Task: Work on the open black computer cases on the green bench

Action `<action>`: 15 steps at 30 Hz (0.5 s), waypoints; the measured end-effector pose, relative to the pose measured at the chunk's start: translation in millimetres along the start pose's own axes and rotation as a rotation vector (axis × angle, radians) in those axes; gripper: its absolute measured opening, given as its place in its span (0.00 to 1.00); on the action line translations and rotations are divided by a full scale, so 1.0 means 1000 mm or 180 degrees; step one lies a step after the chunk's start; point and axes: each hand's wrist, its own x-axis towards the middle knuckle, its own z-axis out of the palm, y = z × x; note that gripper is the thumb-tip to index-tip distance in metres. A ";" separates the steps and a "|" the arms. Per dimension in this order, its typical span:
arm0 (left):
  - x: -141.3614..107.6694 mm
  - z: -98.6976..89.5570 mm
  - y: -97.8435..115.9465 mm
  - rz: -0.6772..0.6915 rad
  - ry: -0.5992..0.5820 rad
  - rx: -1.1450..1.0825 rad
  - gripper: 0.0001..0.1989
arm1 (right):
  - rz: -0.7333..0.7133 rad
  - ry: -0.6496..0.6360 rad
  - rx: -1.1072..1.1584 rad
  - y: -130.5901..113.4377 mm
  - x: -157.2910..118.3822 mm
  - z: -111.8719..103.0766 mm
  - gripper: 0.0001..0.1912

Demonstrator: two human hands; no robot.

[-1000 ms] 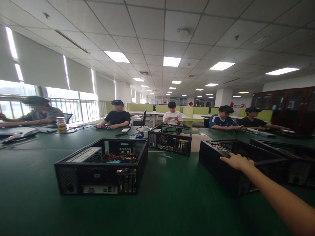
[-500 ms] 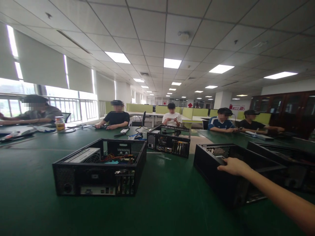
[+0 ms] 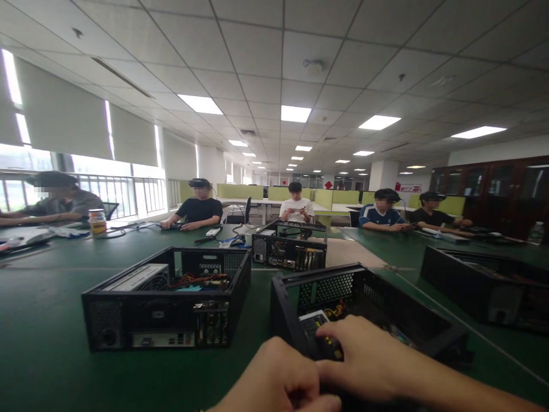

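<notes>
A black open-topped computer case (image 3: pixel 369 286) sits in front of me on the right, turned at an angle. Inside it, a power supply with a label (image 3: pixel 315 321) and some yellow wires are partly visible. My right hand (image 3: pixel 369 357) is closed over the case's near edge, thumb on my side. Beside it, my left hand (image 3: pixel 274 380) is curled at the case's near left corner; its fingertips and whatever they hold are hidden. Another black computer case (image 3: pixel 158 317), with its power supply, wires and rear ports showing, stands to the left, apart from both hands.
A third computer case (image 3: pixel 289 252) stands farther back, and a fourth (image 3: pixel 484 286) lies at the right. On the green table (image 3: pixel 38 309) are an orange-filled jar (image 3: pixel 98 222) and cables. Several people sit around the far tables.
The right-hand case has moved left and turned, away from the case at far right. My right hand has shifted left along with it. My left hand has come into view.
</notes>
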 end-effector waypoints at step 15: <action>0.084 -0.056 0.014 -0.0215 0.0707 0.2295 0.14 | -0.0112 -0.0175 0.0845 0.001 0.083 0.030 0.12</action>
